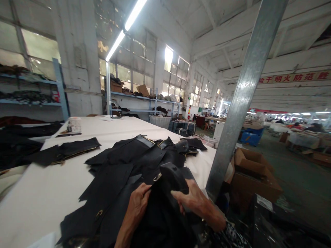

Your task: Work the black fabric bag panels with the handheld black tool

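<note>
My left hand (137, 203) is closed in a pinch on the edge of a black fabric piece (162, 203), right below a small silver metal clasp (157, 177). On the other side of the piece, my right hand (195, 199) grips it with the thumb on the near face; its other fingers are mostly hidden behind. A smooth black flap (172, 170) stands up between the hands. Beyond and left of them, a loose heap of black fabric panels (116, 179) spreads over the white table (59, 186). A gold-coloured metal ring (99, 213) shows on one panel.
A slanting metal post (240, 93) rises close to the table's right edge. Open cardboard boxes (254, 172) stand beyond it on the floor. More black pieces (64, 151) lie at the table's left. Shelves (134, 94) line the window wall.
</note>
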{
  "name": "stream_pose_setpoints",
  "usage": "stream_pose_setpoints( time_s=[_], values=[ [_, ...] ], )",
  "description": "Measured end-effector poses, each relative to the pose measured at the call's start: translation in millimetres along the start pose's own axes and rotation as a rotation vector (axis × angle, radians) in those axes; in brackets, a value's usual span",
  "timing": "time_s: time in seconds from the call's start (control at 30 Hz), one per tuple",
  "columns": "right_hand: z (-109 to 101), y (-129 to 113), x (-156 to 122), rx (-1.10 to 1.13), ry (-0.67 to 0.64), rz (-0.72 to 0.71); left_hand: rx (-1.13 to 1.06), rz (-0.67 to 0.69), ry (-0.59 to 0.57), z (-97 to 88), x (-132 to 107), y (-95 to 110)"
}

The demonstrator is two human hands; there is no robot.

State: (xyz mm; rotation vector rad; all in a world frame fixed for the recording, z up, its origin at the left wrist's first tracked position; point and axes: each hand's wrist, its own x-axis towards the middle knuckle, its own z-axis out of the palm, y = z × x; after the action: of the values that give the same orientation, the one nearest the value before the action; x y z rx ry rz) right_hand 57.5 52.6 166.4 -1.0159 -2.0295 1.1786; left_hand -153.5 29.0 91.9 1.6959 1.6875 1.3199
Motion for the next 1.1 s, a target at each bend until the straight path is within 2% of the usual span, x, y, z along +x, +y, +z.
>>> stream_pose_setpoints(
  time_s=[0.1, 0.2, 0.37, 0.43, 0.47, 0.53, 0.63, 0.73, 0.83, 0.9, 0.93, 1.0, 1.1],
  values=[
    [-20.2, 2.0, -15.0, 0.018, 0.01, 0.024, 0.128, 0.022, 0.202, -6.4, 10.9, 6.8],
    [-39.6, 4.8, -37.3, -0.014, 0.068, 0.042, 0.299, 0.034, 0.412, -26.4, 32.7, 18.5],
    [-62.3, 5.9, -68.1, 0.004, 0.124, 0.068, 0.6, 0.001, 0.8, -76.8, 73.5, 65.7],
    [-66.8, 6.7, -76.1, 0.017, 0.129, 0.087, 0.663, 0.06, 0.879, -87.9, 83.1, 84.5],
    [-68.3, 7.4, -79.5, 0.014, 0.124, 0.093, 0.697, 0.123, 0.881, -89.0, 85.5, 91.5],
    [-69.8, 8.8, -85.6, -0.007, 0.106, 0.095, 0.778, 0.276, 0.791, -81.6, 85.1, 99.4],
    [-70.1, 9.9, -94.7, -0.053, 0.09, 0.102, 0.834, 0.412, 0.436, -50.1, 70.9, 97.9],
    [-69.2, 11.3, -105.8, -0.072, 0.037, 0.142, 0.816, 0.414, 0.033, -3.8, 42.1, 86.5],
    [-68.6, 15.8, -117.2, -0.099, 0.028, 0.189, 0.789, 0.384, -0.238, 45.0, 7.4, 67.7],
    [-69.0, 19.8, -123.4, -0.118, 0.037, 0.215, 0.823, 0.363, -0.32, 71.7, -13.8, 51.8],
    [-69.3, 21.9, -126.0, -0.123, 0.035, 0.232, 0.848, 0.35, -0.322, 81.9, -23.0, 43.4],
    [-69.5, 26.1, -130.1, -0.138, 0.047, 0.253, 0.858, 0.328, -0.256, 95.2, -37.9, 27.0],
    [-65.7, 32.7, -136.5, -0.171, 0.082, 0.273, 0.748, 0.32, -0.141, 101.8, -51.2, 6.6]
  ],
)
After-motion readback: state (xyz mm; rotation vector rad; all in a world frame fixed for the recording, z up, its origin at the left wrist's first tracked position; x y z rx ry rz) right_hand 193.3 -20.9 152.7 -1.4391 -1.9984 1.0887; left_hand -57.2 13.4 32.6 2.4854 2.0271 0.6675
